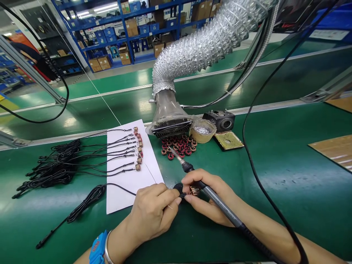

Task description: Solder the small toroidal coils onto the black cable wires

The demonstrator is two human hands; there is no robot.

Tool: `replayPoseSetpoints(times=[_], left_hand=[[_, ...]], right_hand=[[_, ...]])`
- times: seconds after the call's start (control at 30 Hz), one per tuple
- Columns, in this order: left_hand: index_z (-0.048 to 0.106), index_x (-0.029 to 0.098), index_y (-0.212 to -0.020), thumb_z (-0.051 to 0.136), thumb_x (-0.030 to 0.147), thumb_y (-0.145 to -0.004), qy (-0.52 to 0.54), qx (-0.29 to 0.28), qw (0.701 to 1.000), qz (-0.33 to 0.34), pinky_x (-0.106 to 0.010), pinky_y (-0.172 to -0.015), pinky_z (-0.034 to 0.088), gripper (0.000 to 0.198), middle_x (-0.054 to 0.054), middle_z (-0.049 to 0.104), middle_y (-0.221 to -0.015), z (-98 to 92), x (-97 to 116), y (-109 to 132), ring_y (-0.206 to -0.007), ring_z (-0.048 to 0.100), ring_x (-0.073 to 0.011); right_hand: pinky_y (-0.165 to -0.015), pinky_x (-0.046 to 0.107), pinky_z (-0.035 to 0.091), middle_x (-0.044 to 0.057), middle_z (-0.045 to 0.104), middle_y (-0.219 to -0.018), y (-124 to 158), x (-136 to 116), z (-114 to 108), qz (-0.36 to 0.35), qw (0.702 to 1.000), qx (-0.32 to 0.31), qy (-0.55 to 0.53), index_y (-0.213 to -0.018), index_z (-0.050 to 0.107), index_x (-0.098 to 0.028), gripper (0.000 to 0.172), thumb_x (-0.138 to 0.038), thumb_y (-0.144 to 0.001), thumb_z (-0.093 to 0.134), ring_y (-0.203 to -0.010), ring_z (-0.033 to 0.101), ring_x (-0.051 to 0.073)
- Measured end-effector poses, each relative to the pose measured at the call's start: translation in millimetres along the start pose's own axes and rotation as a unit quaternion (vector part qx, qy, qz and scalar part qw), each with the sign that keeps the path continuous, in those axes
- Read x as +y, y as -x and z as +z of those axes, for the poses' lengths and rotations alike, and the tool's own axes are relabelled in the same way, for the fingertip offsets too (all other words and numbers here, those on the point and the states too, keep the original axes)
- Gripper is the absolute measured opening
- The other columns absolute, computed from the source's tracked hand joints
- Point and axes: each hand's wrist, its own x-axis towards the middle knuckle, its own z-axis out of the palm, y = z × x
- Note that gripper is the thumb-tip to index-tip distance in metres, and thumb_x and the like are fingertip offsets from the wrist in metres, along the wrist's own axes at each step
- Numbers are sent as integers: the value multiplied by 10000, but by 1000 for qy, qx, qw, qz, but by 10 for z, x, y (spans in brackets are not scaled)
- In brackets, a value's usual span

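My left hand (155,211) pinches the end of a black cable (90,198) that trails off to the left over the green mat. My right hand (210,200) is closed around a soldering iron (220,203), tip pointing up and away, and its fingertips also pinch a small copper coil (194,190) against the cable end. A white paper sheet (129,179) lies just left of my hands, with several finished cables and coils (138,154) laid in a row on it.
A silver fume-extraction duct (203,47) with a fan hood (172,126) stands behind my hands. Below it lie a pile of red-black toroid coils (180,145), a tape roll (202,130), a black iron stand (221,121) and a yellow sponge pad (228,140). A cable bundle (52,165) lies left.
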Motion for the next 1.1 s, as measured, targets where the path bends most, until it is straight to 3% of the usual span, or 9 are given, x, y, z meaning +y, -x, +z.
replayPoseSetpoints(times=[0.27,0.33,0.43,0.53,0.67,0.8,0.93,1.03,1.1], left_hand=[[665,166,-923,469,230,-932,15,-18,1000,-21,-273,-642,484,207,-38,665,-751,16,43,-11,-677,613,-164],[664,157,-1000,450,245,-952,-18,-7,999,-29,-306,-741,512,236,-60,706,-863,-82,50,-1,-786,646,-189],[666,171,-1066,413,281,-972,-94,-25,991,-92,-345,-771,523,291,-71,727,-903,-418,-9,150,-818,667,-216],[683,211,-1041,413,308,-963,-170,-85,956,-223,-356,-770,526,297,-67,744,-990,-857,-201,515,-862,691,-238],[607,207,-1218,511,382,-899,-261,-133,852,-434,-347,-712,514,376,-98,726,-1109,-1195,-544,1101,-897,700,-280],[628,222,-1179,417,377,-932,-267,-164,830,-462,-324,-691,498,360,-82,748,-1039,-1285,-698,1469,-904,707,-278],[620,258,-1196,400,428,-933,-342,-98,812,-462,-311,-648,475,382,-63,754,-954,-1696,-713,1545,-848,711,-275],[597,237,-1236,400,509,-928,-450,15,770,-452,-297,-590,428,455,-79,740,-891,-2166,-815,1413,-791,701,-284],[569,216,-1260,348,510,-948,-477,40,764,-433,-286,-602,413,482,-74,727,-919,-2401,-969,1264,-828,689,-292]], right_hand=[[-639,251,493,3,639,-836,54,104,19,-94,991,-6,97,-1045,530,-268,261,-92,-858,578,-663,581,126],[-644,260,501,6,648,-830,57,136,21,-115,987,4,114,-1068,531,-272,294,-77,-853,576,-669,593,137],[-646,269,510,16,662,-838,36,168,13,-133,982,14,136,-1064,542,-272,298,-74,-845,581,-685,618,154],[-639,269,515,22,663,-835,15,187,3,-142,979,12,147,-1053,549,-272,289,-82,-838,586,-701,637,164],[-633,264,512,15,662,-821,8,246,22,-150,975,22,163,-1043,557,-274,257,-115,-845,591,-684,638,157],[-676,275,519,19,666,-844,-33,250,88,-140,974,31,178,-1021,569,-271,212,-141,-854,592,-710,647,163],[-622,276,493,18,627,-806,-315,54,281,-152,970,17,188,-1011,558,-257,184,-132,-875,553,-680,600,161],[-681,317,491,41,615,-832,-734,-51,549,-161,967,38,194,-991,561,-235,163,-129,-883,501,-750,574,190],[-759,355,492,64,627,-878,-1037,-16,743,-156,965,38,209,-1037,580,-224,224,-115,-866,481,-847,560,220]])
